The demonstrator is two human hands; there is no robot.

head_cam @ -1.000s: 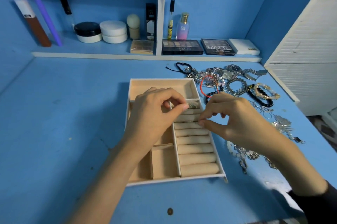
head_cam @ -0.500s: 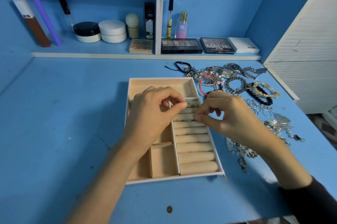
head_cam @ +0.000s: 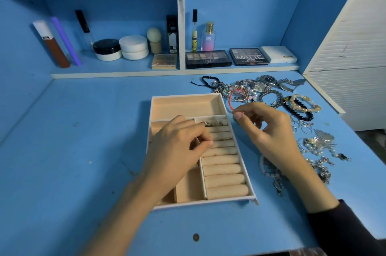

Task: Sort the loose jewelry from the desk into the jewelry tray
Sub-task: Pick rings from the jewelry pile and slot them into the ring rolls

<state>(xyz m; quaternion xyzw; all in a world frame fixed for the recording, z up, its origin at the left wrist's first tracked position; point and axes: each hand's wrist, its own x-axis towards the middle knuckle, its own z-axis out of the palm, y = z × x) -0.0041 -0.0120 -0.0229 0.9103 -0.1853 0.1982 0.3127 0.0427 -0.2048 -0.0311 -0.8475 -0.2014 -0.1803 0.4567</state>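
Observation:
The beige jewelry tray (head_cam: 189, 97) lies mid-desk, with a few silver rings (head_cam: 213, 124) in its small upper right compartment and a thin ring (head_cam: 223, 139) pushed between the ring rolls. My left hand (head_cam: 177, 151) rests over the tray's left side, thumb and forefinger pinched together at the rolls, and nothing shows between them. My right hand (head_cam: 267, 130) is just off the tray's right edge, its thumb and forefinger closed on the lower end of a red bracelet (head_cam: 230, 100). Loose jewelry (head_cam: 271, 97) covers the desk to the right.
Watches (head_cam: 267, 79), beaded bracelets (head_cam: 300, 105), hoop rings (head_cam: 300, 125) and chains (head_cam: 273, 174) spread along the desk's right side. Cosmetics and palettes (head_cam: 207, 58) line the back shelf. A white cabinet (head_cam: 355, 68) stands at the right. A small brown spot (head_cam: 196, 237) marks the front of the desk.
My right hand has left the ring rolls and moved right and up to the red bracelet beside the tray. My left hand slid down the rolls a little. The view tilted upward.

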